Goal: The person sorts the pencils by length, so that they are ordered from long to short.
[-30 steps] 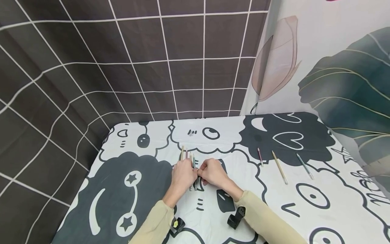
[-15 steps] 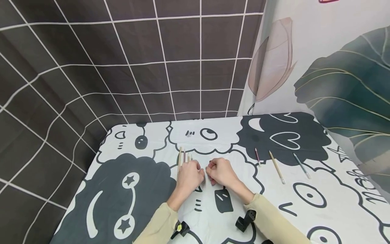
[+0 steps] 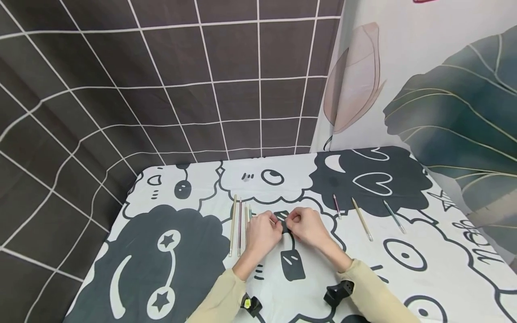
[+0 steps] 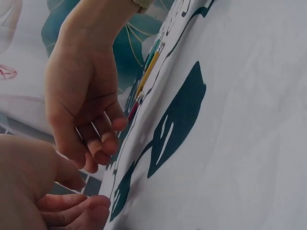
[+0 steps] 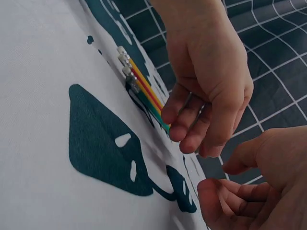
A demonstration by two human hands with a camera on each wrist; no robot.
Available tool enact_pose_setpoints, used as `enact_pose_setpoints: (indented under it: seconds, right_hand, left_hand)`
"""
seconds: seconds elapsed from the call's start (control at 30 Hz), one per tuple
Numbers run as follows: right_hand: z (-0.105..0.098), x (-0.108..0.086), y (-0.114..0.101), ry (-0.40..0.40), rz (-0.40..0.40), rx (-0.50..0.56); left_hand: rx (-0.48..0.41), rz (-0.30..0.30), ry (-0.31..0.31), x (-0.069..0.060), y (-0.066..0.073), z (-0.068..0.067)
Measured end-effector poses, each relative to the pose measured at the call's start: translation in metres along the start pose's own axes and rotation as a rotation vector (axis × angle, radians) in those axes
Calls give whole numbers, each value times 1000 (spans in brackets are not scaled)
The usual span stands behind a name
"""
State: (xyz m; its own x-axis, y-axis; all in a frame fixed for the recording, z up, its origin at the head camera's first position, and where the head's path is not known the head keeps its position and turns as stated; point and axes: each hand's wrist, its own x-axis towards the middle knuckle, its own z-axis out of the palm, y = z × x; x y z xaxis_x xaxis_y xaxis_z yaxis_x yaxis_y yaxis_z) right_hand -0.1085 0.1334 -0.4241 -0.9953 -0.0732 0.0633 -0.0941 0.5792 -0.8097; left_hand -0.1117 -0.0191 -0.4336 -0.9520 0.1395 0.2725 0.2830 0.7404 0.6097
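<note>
My left hand [image 3: 261, 234] hovers over the patterned cloth, just right of a row of pencils. Facing it, a small gap away, is my right hand [image 3: 310, 228]. Both hands have loosely bent fingers, and nothing shows between them in either wrist view. The row has a yellow pencil [image 3: 233, 224], a red pencil [image 3: 240, 229], another yellowish pencil [image 3: 246, 220] and a green pencil [image 3: 250, 211] partly hidden by my left hand. Their metal-capped ends [image 5: 128, 67] show in the right wrist view.
Farther right lie a short red pencil [image 3: 337, 207], a yellow pencil [image 3: 361, 220] and a teal pencil [image 3: 394, 216], spaced apart. The cloth [image 3: 274, 296] has black-and-white cartoon prints. A dark grid curtain [image 3: 169, 80] hangs behind, and a leaf-print curtain [image 3: 456, 107] at right.
My hands have moved right, off the left pencil row, exposing more of it. They went from nearly touching at the pencils to slightly apart. The view has shifted a little.
</note>
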Motion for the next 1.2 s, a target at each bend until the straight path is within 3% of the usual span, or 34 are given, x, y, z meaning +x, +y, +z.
enact_pose_setpoints:
  seconds: [0.23,0.5,0.67,0.87,1.2]
  right_hand:
    - [-16,-3,6,55,39,-34]
    - [-35,-10,15,106,19,-47]
    - [-46,-15,23,133,31,-54]
    - [-58,-21,30,172,26,-81]
    - [-77,-31,43,204,53,-104]
  left_hand:
    - [-133,-35,2,2,10,10]
    - [-215,-30,15,4,27,21]
    - [-239,-38,35,5,35,28]
    - [-253,-58,17,6,43,36]
    - [-292,-32,32,5,60,52]
